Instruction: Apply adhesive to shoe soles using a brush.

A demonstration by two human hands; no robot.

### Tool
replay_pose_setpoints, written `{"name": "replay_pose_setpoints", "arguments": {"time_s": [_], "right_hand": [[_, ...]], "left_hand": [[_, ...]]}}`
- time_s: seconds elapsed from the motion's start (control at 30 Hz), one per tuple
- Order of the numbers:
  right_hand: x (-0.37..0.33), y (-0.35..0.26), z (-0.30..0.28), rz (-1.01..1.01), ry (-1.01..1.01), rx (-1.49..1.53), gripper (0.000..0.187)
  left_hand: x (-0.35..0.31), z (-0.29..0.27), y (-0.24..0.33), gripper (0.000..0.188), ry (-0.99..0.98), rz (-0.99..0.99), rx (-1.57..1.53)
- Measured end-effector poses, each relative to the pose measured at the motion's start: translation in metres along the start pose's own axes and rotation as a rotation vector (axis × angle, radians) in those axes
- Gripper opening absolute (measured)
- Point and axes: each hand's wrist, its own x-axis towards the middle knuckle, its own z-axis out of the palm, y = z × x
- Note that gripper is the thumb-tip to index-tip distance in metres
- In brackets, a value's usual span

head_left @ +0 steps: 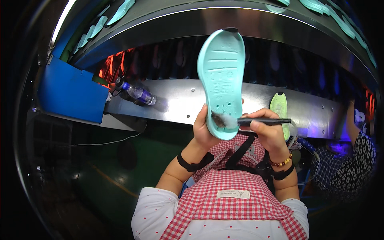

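A turquoise shoe sole (221, 76) with a black piece at its far tip is held up in front of me. My left hand (205, 130) grips its near end, the thumb along the left edge. Between the fingers of my right hand (269, 130) is a brush with a black handle (266, 121). Its soft bristles, dark and whitish, touch the sole's surface near the small round holes. Some fingertips show behind the sole's right edge. A lime green sole (279, 108) lies on the metal ledge beyond my right hand.
A metal ledge (178, 96) runs across, with a purple-capped clear bottle (140, 95) at left beside a blue box (70, 92). Above it, a curved belt (176, 14) carries several turquoise soles. Another person (344, 160) is at right. A thin cable (108, 141) hangs at left.
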Motion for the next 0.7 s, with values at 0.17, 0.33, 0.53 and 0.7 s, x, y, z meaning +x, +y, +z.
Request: {"name": "replay_pose_setpoints", "arguments": {"time_s": [0.17, 0.33, 0.53, 0.7], "right_hand": [[-0.008, -0.034, 0.01, -0.044, -0.263, -0.562, 0.018], [-0.002, -0.043, 0.01, -0.153, -0.277, -0.706, 0.019], [0.003, -0.066, 0.005, -0.272, -0.505, -0.787, 0.02], [0.004, -0.066, -0.001, -0.253, -0.694, -0.86, 0.018]], "left_hand": [[0.017, -0.044, 0.021, 0.052, -0.259, -0.179, 0.11], [0.028, -0.026, 0.034, 0.046, -0.35, -0.385, 0.35], [0.024, -0.014, 0.052, 0.055, -0.306, -0.673, 0.551], [0.019, 0.0, 0.056, 0.058, -0.366, -0.716, 0.804]]}}
